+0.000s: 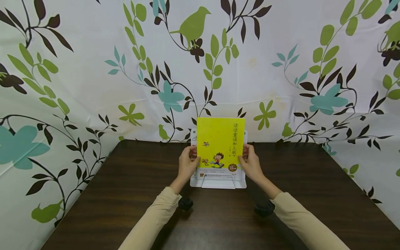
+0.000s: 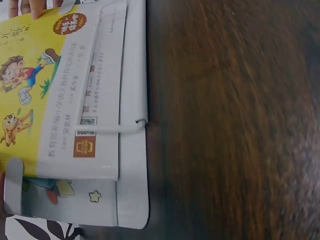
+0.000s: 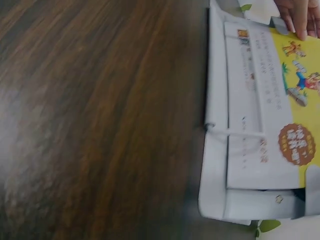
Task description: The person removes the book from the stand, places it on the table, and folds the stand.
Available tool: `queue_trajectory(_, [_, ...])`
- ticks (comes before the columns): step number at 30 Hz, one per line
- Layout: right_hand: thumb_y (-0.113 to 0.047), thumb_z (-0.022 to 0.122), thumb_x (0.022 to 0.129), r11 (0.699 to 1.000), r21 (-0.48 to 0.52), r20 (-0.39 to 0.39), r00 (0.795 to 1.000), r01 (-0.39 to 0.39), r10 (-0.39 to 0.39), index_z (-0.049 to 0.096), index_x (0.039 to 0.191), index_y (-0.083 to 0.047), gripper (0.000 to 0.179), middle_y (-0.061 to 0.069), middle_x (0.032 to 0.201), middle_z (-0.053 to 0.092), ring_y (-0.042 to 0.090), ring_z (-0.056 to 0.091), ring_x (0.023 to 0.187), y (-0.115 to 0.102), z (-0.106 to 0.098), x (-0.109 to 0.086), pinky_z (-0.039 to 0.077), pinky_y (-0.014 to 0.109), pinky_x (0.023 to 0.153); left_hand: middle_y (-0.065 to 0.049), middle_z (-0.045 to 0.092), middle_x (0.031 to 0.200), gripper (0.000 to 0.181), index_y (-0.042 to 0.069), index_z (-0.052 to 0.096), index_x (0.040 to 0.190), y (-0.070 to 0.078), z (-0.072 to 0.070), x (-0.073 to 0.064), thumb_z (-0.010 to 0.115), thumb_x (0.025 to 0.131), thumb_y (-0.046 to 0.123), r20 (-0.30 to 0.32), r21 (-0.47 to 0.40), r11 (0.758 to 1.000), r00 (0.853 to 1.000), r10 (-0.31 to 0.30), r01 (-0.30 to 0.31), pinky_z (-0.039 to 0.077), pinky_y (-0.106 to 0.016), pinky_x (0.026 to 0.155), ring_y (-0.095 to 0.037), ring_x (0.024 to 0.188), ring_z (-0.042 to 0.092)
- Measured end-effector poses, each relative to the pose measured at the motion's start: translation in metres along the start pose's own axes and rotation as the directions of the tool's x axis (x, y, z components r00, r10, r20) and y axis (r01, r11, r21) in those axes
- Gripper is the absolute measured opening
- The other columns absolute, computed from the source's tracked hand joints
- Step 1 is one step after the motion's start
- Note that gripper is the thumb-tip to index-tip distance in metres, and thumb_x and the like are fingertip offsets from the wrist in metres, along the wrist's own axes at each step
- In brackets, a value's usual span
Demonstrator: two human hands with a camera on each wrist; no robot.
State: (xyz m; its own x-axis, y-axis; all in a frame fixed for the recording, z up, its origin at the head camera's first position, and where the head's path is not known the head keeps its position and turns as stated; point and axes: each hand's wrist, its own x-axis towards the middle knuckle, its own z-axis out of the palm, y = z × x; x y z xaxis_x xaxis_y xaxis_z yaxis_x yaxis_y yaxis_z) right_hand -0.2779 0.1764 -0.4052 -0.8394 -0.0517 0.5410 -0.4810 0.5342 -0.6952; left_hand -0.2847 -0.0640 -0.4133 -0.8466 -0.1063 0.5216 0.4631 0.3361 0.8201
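A yellow book [image 1: 218, 142] with a cartoon running child stands upright on a white book stand [image 1: 195, 183]. My left hand [image 1: 187, 165] grips the book's left side, thumb over the front cover. On the opposite side my right hand [image 1: 251, 165] holds the right edge the same way. A white wire bar [image 2: 102, 128] crosses the front of the book's lower part. Behind the book, the left wrist view shows a pale printed surface [image 2: 95, 215] with a small star. Grey clips [image 2: 14, 185] lie at the book's sides. Fingers behind the book are mostly hidden.
The stand is near the back edge of a dark wooden table [image 1: 215, 222]. Behind hangs a white cloth [image 1: 243, 76] printed with leaves, flowers and birds. Dark wrist devices [image 1: 185, 203] are at the sleeve cuffs.
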Motion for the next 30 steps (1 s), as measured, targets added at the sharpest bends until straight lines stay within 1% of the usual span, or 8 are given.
queue_trajectory(3, [0.01,0.058,0.08,0.999,-0.013,0.009,1.0,0.029,-0.029,0.036,0.12,0.006,0.045,0.019,0.095,0.052,0.024,0.051,0.078,0.003,0.001,-0.002,0.045,0.02,0.058,-0.014,0.057,0.092,0.032,-0.004,0.057,0.104,-0.002,0.0,0.0,0.064,0.074,-0.011,0.013,0.004,1.0,1.0,0.011,-0.011,0.053,-0.026,0.063,-0.023,0.078,0.058])
queue_trajectory(7, [0.012,0.058,0.079,0.999,-0.021,0.002,0.999,0.049,-0.049,0.038,0.122,0.006,0.047,0.018,0.094,0.054,0.022,0.052,0.078,0.006,0.003,-0.004,0.046,0.021,0.057,-0.014,0.057,0.092,0.034,-0.003,0.057,0.105,-0.005,0.0,-0.001,0.065,0.074,-0.01,0.019,0.016,1.0,1.0,0.024,-0.024,0.053,-0.026,0.062,-0.022,0.078,0.057])
queue_trajectory(12, [0.013,0.058,0.079,0.997,-0.023,-0.029,0.996,0.08,-0.081,0.04,0.121,0.007,0.047,0.018,0.093,0.054,0.022,0.052,0.078,0.007,0.004,-0.004,0.046,0.021,0.056,-0.014,0.059,0.092,0.035,-0.004,0.057,0.106,-0.008,0.002,-0.001,0.066,0.073,-0.01,-0.007,0.033,0.998,0.999,0.045,-0.045,0.053,-0.027,0.062,-0.022,0.078,0.058])
queue_trajectory(16, [0.014,0.059,0.078,0.995,-0.029,-0.035,0.995,0.098,-0.099,0.041,0.121,0.008,0.047,0.018,0.093,0.054,0.023,0.052,0.078,0.006,0.004,-0.002,0.044,0.021,0.055,-0.014,0.059,0.092,0.036,-0.004,0.058,0.107,-0.008,0.004,-0.002,0.066,0.073,-0.011,-0.04,0.034,0.998,0.998,0.049,-0.048,0.053,-0.028,0.063,-0.022,0.078,0.059])
queue_trajectory(23, [0.013,0.06,0.078,0.99,-0.051,-0.022,0.991,0.13,-0.131,0.043,0.121,0.006,0.047,0.017,0.094,0.056,0.022,0.053,0.077,0.002,0.001,0.007,0.044,0.022,0.056,-0.014,0.058,0.091,0.036,-0.004,0.059,0.105,-0.003,0.003,0.0,0.066,0.071,-0.013,-0.081,0.038,0.998,0.995,0.054,-0.051,0.053,-0.031,0.062,-0.024,0.077,0.059])
queue_trajectory(30, [0.012,0.059,0.08,0.988,-0.063,-0.027,0.989,0.141,-0.143,0.042,0.123,0.007,0.046,0.018,0.095,0.056,0.023,0.053,0.078,-0.009,-0.004,0.022,0.043,0.023,0.055,-0.015,0.058,0.094,0.035,-0.004,0.06,0.107,0.008,0.001,0.012,0.066,0.073,-0.011,-0.117,0.046,0.997,0.991,0.059,-0.054,0.054,-0.034,0.065,-0.025,0.08,0.06])
